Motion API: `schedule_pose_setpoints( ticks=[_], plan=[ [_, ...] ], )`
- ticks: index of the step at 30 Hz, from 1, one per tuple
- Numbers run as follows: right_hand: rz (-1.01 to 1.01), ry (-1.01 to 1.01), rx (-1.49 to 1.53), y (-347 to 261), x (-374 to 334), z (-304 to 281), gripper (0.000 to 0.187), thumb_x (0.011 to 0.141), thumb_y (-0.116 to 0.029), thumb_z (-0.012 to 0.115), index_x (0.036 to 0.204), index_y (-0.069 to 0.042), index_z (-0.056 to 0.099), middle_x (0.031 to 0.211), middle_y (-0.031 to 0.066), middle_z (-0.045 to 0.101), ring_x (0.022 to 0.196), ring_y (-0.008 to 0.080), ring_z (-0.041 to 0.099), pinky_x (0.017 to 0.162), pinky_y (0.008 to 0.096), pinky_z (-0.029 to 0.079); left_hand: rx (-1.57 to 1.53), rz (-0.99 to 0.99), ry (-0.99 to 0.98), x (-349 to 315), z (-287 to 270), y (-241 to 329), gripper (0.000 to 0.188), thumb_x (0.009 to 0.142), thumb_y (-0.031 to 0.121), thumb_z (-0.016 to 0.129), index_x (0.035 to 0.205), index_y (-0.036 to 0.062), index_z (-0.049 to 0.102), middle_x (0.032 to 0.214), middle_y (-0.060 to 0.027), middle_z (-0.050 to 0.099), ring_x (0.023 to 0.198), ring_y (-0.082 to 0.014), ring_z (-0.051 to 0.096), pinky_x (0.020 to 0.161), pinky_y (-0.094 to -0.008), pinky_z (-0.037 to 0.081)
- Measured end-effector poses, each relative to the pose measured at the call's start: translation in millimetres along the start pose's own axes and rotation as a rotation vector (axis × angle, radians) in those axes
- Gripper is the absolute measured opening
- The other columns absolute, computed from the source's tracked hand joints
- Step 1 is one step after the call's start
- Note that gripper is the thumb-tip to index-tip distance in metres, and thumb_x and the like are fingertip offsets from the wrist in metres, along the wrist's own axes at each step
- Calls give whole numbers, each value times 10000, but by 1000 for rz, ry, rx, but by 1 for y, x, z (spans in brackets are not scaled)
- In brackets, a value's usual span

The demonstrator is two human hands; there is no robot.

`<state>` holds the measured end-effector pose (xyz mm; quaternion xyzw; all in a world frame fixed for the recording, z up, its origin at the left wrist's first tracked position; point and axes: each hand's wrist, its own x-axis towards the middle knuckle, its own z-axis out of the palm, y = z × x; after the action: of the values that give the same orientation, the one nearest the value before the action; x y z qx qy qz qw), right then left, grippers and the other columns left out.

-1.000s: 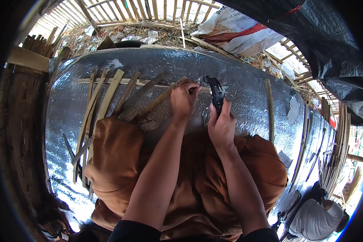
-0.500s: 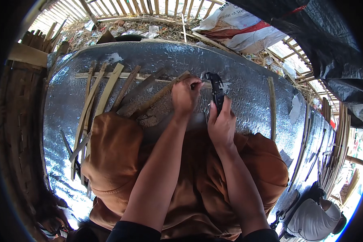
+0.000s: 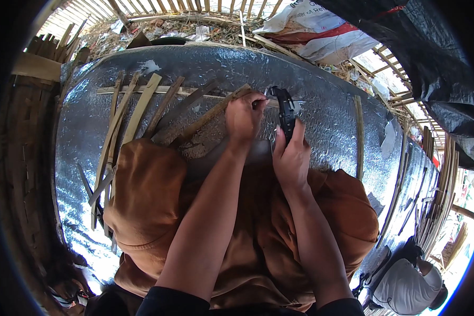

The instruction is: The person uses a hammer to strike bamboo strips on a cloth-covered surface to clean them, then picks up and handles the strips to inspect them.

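My right hand [image 3: 294, 152] is wrapped round the handle of a black hammer [image 3: 286, 113], its head up beside the fingertips of my other hand. My left hand [image 3: 243, 117] is closed in a pinch, thumb and fingers pressed together; whatever lies between them is too small to make out. That hand rests by the far end of a slanting bamboo slat [image 3: 208, 117], where it crosses a long crosswise slat [image 3: 189, 90]. Further left, several bamboo strips [image 3: 142, 108] lie across the same long slat, their near ends beside my brown-clothed knee [image 3: 147, 179].
Silvery foil sheeting [image 3: 321, 126] covers the surface under the work. A single slat [image 3: 359, 137] lies at the right. A pale sack [image 3: 321, 31] and bamboo fencing stand at the back. At the lower right a person in a light shirt [image 3: 408, 284] sits bent over.
Both hands stay close together at the slat's end, with only slight movement. The hammer's head sits marginally further from me and to the right. The whole view has shifted a little.
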<state>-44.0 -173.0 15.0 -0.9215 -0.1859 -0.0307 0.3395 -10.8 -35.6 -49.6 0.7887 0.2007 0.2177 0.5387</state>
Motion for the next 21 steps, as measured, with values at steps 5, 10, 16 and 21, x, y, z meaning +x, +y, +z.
schedule_pose_setpoints(
  ticks=[5,10,16,21],
  plan=[
    [39,-76,-53,3,5,3,342,1005,-135,588,1257,51,450,792,316,660,732,507,671,571,566,525,71,153,34,4,2,-7,123,863,105,779,932,4,763,802,-80,748,559,-165,685,559,-309,523],
    [131,-71,-37,-6,10,-2,370,996,-114,603,1272,69,440,768,314,647,728,505,672,557,549,525,138,156,16,2,1,-9,115,862,107,780,928,15,762,813,-74,749,564,-161,690,558,-303,523],
    [60,38,-5,-4,6,-1,359,1000,-128,597,1258,70,446,787,318,651,726,505,673,568,570,524,89,97,0,0,3,-5,120,880,120,774,936,15,760,814,-70,749,562,-148,691,552,-296,525],
    [53,56,46,-5,3,-3,369,997,-137,600,1262,61,436,833,325,663,748,512,675,593,582,530,70,135,31,1,1,-5,135,876,126,777,951,15,767,800,-82,745,557,-162,688,558,-306,527]
  ],
)
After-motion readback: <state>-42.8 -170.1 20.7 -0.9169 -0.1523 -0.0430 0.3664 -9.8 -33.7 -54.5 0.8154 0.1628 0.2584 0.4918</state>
